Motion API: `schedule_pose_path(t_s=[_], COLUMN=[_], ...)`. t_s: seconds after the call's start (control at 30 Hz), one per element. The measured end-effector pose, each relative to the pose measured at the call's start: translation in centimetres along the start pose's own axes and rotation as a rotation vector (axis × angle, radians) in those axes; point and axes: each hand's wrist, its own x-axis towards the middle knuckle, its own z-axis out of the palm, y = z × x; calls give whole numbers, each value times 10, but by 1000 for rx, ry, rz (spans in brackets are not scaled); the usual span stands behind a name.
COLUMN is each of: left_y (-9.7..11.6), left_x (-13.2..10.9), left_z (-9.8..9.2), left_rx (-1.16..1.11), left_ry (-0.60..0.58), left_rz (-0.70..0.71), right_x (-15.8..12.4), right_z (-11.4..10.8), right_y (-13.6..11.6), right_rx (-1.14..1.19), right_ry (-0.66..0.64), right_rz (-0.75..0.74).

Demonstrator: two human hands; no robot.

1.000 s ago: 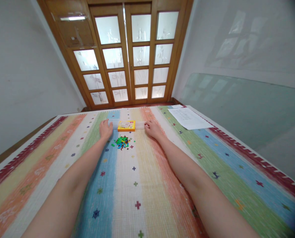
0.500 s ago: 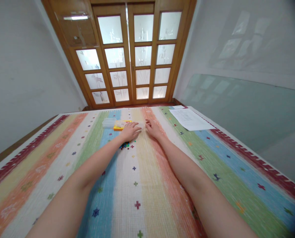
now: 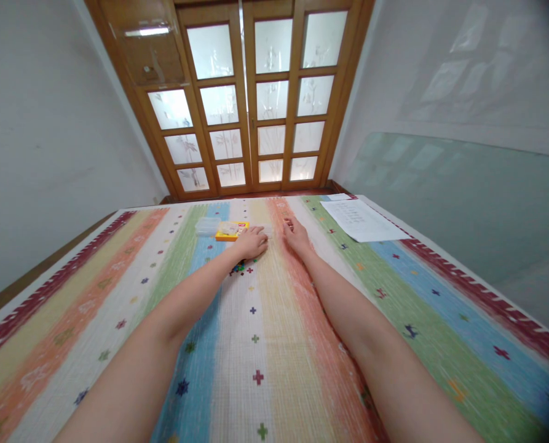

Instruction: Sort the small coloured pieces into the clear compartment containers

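The left hand [image 3: 252, 242] reaches across the middle of the tabletop [image 3: 237, 344], palm down, with its fingers bent over a clear box [image 3: 267, 229]. That box is partly hidden under the hand, and whether the fingers grasp it or only rest on it, I cannot tell. The right hand [image 3: 296, 234] is just to the right of the clear box, with a gap between them. Its fingers are loosely curled, the thumb near the forefinger; whether something small is pinched there is too small to tell.

A yellow box [image 3: 232, 231] with a printed, partly see-through top lies flat just left of the left hand. A second clear container [image 3: 208, 226] is on the other side of the yellow box, at its left end, so the three pieces form a row running left to right. A pile of small coloured pieces [image 3: 240, 268] lies on the near side of the yellow box, mostly hidden behind the left wrist; green, blue and dark bits show.

A striped cloth [image 3: 256, 406] with small crosses, stars and animals covers the tabletop. A printed sheet of paper [image 3: 361, 220] lies flat toward the far right, well apart from the boxes. Beyond the far edge are wooden doors [image 3: 250, 123] with frosted panes, and a glass panel [image 3: 458, 191] leans by the right wall.
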Motion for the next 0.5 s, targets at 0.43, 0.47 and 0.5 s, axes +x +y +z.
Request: schedule_pose_path(t_s=[0.43,0.47,0.5], left_y=[20,18,16], left_x=[10,9,8], left_z=[6,6,7], left_rx=[65,62,59], left_ry=[1,2,0], left_rz=[-113,-116,-121], right_x=[-1,-1,-1], right_z=[-3,-3,-3], right_y=[3,2,3], right_rx=[60,61,60], right_ry=[55,49,42], right_rz=[14,17,18])
